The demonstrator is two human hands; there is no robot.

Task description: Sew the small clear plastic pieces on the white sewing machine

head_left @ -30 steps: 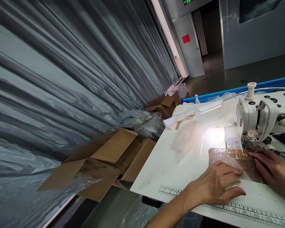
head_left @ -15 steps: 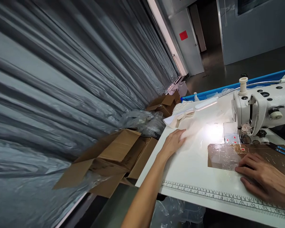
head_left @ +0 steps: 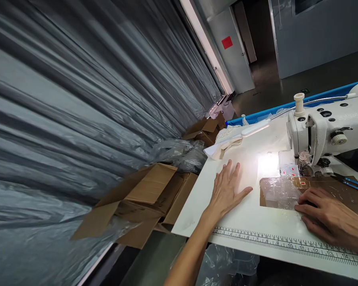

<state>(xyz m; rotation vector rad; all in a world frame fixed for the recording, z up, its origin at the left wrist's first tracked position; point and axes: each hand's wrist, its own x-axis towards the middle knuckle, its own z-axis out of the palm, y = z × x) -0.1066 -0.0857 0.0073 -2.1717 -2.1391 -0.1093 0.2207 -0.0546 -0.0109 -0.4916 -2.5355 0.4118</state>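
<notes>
Pinch the probably limp, translucent sheet [head_left: 282, 195] at its end facing the table's [head_left: 193, 208] left edge, with left grip [head_left: 227, 188] splayed, right grip [head_left: 323, 212] unclear.

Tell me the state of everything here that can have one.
Left hand: palm down, fingers spread over the white tabletop.
Right hand: fingers bent, on the brown rectangular sheet.
Brown sheet: lying flat.
Blue-handled snips: lying flat, blades unclear.
Nearer brown cardboard box: flaps open.
Grey shiny curtain: hanging in folds.
Dark doorway: open.
White sewing machine: can't tell whether running.
</notes>
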